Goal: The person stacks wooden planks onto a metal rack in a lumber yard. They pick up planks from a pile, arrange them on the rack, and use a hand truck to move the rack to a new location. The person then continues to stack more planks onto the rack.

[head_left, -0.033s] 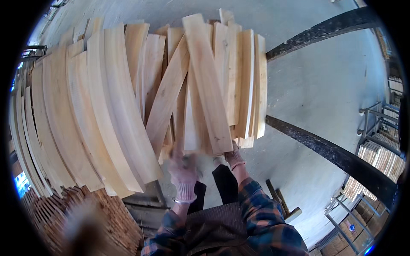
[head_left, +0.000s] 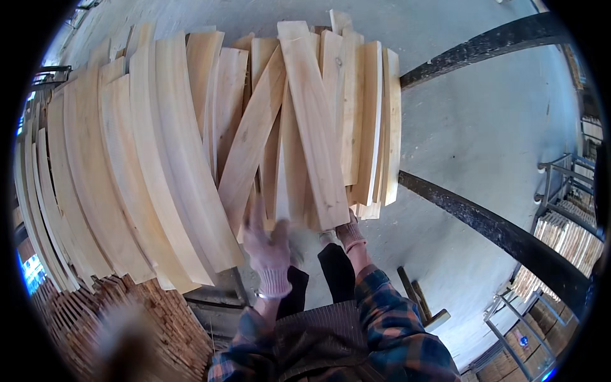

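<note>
Many pale wooden planks lie side by side in front of me. One plank (head_left: 312,121) rests aslant on top, its far end leaning left. My right hand (head_left: 351,235), in a pinkish knit glove, is closed at the near right corner of this plank, with some fingers hidden beneath it. Left of it, another plank (head_left: 253,124) tilts the opposite way, its far end toward the first one. My left hand (head_left: 267,247), gloved too and a little blurred, is spread just off the near end of that tilted plank, holding nothing.
Long planks (head_left: 172,159) fan out on the left, above stacked wood strips (head_left: 153,318). Dark beams (head_left: 490,229) run out to the right over the grey floor (head_left: 471,146). Metal racks (head_left: 563,184) with stacked wood stand at the far right.
My left hand has opened its fingers out toward the near ends of the planks. My right hand stays at the slanted plank's corner, and the view has shifted slightly.
</note>
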A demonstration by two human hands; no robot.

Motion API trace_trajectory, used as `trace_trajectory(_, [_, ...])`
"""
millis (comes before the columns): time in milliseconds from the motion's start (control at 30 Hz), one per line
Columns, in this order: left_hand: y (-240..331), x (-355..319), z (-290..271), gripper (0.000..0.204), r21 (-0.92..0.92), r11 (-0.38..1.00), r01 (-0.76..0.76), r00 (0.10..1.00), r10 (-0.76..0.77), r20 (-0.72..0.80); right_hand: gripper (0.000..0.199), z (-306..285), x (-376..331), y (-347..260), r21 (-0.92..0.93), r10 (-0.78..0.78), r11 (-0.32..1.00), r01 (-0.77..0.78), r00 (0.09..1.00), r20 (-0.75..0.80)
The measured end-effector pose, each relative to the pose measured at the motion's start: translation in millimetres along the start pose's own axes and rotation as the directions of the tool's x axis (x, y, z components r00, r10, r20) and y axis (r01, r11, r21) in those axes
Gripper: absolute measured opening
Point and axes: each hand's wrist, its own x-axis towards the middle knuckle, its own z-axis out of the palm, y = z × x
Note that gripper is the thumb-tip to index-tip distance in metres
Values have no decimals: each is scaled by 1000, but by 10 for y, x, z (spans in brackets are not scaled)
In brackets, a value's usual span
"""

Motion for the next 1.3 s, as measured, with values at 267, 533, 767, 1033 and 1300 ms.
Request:
trace_trajectory(267, [-29, 1240, 164, 70, 704, 708, 59, 998, -52, -31, 28, -587, 202, 869, -355, -89, 934, 42, 989, -116])
trace_trajectory(533, [260, 1471, 225, 74, 814, 559, 159, 935, -350, 58, 29, -412, -114, -501, 229, 413, 909, -347, 819, -398])
trace_trajectory(767, [-34, 1369, -61, 75, 669, 737, 97, 962, -242, 127, 72, 60, -139, -1527, -835, -381, 534, 132, 919, -98])
trace_trajectory(1033, [83, 1276, 148, 66, 369, 900, 232, 927, -319, 196, 93, 575, 42, -1266, -648, 29, 745, -160, 978, -208])
trace_trajectory(1300, [-147, 566, 733, 74, 267, 956, -119, 977, 64, 206, 42, -149, 227, -550, -147, 194, 965, -218, 968, -161])
